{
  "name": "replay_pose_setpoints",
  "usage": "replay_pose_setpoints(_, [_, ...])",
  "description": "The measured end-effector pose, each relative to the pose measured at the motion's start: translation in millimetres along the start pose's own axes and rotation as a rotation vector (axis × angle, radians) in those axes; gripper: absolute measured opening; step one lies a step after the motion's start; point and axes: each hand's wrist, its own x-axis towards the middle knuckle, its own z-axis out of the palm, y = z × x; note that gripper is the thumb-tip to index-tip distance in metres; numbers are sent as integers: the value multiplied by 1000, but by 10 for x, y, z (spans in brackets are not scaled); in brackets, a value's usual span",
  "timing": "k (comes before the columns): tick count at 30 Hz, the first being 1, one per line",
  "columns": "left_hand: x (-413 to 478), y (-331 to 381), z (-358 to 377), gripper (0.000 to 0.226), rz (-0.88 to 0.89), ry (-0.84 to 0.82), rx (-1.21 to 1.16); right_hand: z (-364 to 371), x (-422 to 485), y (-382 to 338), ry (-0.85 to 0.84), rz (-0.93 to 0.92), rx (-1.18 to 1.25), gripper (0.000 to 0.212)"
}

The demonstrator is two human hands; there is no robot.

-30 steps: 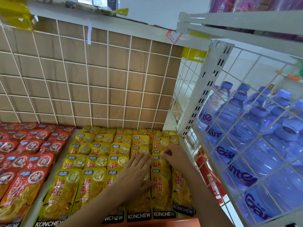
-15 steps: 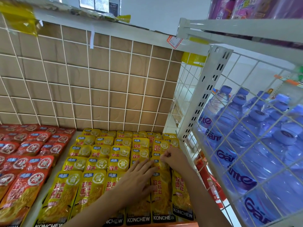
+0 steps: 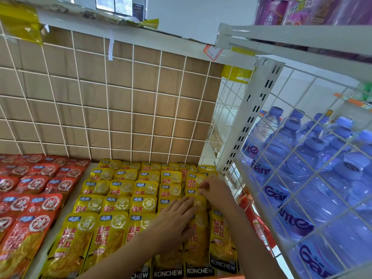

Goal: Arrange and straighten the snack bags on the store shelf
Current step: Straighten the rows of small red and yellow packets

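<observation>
You're pressing your left hand (image 3: pixel 177 216) flat on the yellow snack bags (image 3: pixel 118 204) while your right hand (image 3: pixel 216 190) is pinching one bag's top edge just beyond. Columns left of your hands are looking tidy; this one likely isn't.

I wear 1 camera on my head. It looks forward and steeply down, near the yellow snack bags (image 3: pixel 120 200) at the bottom, facing the wire grid back panel (image 3: pixel 120 101), with water bottles (image 3: pixel 291 164) at right.
</observation>
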Motion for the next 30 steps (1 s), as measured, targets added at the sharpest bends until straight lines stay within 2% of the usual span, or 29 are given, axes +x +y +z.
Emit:
replay_pose_setpoints(5, [82,15,8,74,13,8,10,-12,75,0,-68,-35,0,7])
replay_pose_setpoints(9, [121,20,-8,67,7,-6,-21,-24,129,1,-124,-47,34,16])
replay_pose_setpoints(13, [131,16,-14,67,14,-13,-38,-9,186,-17,-88,-52,166,29])
replay_pose_setpoints(19, [126,25,-29,66,17,-10,-40,64,296,-24,-92,-38,219,11])
replay_pose_setpoints(26, [149,4,-28,58,83,36,49,97,315,-17,-72,-26,232,21])
replay_pose_setpoints(30, [126,2,10,55,37,0,28,85,310,-9,-67,-26,249,28])
